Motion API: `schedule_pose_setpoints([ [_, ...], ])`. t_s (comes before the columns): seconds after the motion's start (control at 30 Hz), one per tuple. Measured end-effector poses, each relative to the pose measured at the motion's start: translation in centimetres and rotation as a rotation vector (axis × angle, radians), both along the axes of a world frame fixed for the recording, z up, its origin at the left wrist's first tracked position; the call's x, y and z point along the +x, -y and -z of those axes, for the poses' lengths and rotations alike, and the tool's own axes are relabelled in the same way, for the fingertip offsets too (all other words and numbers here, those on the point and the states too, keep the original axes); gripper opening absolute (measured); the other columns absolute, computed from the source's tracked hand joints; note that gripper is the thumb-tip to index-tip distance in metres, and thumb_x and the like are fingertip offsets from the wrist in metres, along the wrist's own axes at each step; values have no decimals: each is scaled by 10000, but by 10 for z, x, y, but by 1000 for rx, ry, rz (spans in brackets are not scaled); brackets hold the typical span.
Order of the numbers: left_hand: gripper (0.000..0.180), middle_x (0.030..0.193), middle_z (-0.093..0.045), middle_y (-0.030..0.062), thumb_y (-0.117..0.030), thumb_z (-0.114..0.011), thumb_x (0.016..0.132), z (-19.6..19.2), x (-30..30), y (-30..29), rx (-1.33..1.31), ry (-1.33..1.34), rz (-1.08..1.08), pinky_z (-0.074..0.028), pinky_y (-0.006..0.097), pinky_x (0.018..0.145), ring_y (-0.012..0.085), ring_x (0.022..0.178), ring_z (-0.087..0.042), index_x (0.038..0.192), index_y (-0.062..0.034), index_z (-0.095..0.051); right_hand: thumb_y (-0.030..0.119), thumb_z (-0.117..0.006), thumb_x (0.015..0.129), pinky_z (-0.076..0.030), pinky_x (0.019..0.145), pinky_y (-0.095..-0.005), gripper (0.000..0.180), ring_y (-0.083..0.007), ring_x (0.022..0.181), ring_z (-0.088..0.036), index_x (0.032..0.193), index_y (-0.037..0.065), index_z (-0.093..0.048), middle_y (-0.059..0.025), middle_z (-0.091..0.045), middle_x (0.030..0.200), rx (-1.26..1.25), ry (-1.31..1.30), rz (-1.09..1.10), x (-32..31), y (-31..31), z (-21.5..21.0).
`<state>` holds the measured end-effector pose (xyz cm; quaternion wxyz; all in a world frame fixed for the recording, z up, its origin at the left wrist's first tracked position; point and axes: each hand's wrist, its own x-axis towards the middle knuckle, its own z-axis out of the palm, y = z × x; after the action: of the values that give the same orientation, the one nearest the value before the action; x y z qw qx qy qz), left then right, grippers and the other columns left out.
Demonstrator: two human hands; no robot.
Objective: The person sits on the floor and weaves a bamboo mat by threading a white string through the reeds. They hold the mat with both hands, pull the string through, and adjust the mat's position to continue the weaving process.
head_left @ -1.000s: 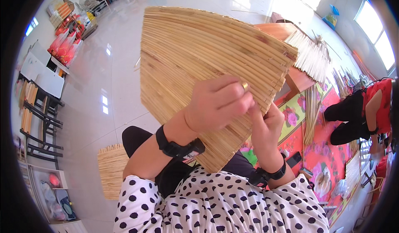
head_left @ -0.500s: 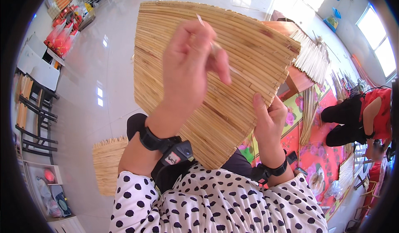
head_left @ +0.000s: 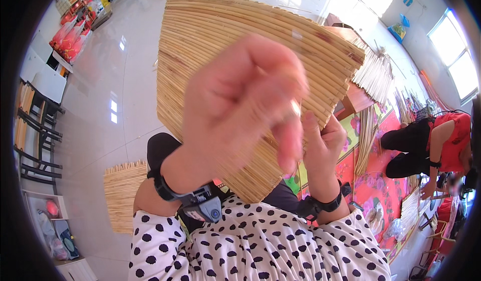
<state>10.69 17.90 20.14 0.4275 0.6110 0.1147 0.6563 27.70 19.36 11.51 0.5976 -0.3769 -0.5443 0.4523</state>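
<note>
A mat of straight tan reed stalks, bound side by side, is held up before me at a slant. My right hand grips its right edge, thumb on the face and fingers bent at the rim. In front of the mat, raised toward me, is my left hand, blurred by motion, its fingers curled in a pinch. A small pale glint shows between those fingers, part of a thin pale strand whose full length I cannot make out. Black straps with small devices are on both my wrists.
A smaller reed mat lies on the floor at left. Loose stalks and a wooden bench stand at right by a red floral floor cover. A person in red sits there. Stacked chairs line the left.
My left hand has come nearer and moved to the right and down, its wrist turning. The right hand keeps its grip on the mat's edge. The person at right has lowered an arm.
</note>
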Motion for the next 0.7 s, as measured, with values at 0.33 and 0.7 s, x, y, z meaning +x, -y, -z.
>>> schedule_pose_setpoints([
  [0.33, 147, 803, -626, 82, -140, -534, 1022, -1, -27, -3, -101, -281, -352, -495, 221, 489, 136, 543, -619, 1054, 0, -564, 110, -628, 971, -432, 679, -183, 259, -28, 800, -546, 1155, -71, -639, -20, -677, 970, 60, 17, 4, 2, -2, 2],
  [0.7, 63, 897, -622, 76, 14, -599, 934, 67, -14, -25, -144, -351, -556, -524, 248, 611, 137, 703, -662, 996, 21, -610, 133, -566, 1002, -323, 544, -194, 239, -4, 648, -415, 1115, -61, -648, 63, -562, 780, 79, 63, 63, -6, -2, 4],
])
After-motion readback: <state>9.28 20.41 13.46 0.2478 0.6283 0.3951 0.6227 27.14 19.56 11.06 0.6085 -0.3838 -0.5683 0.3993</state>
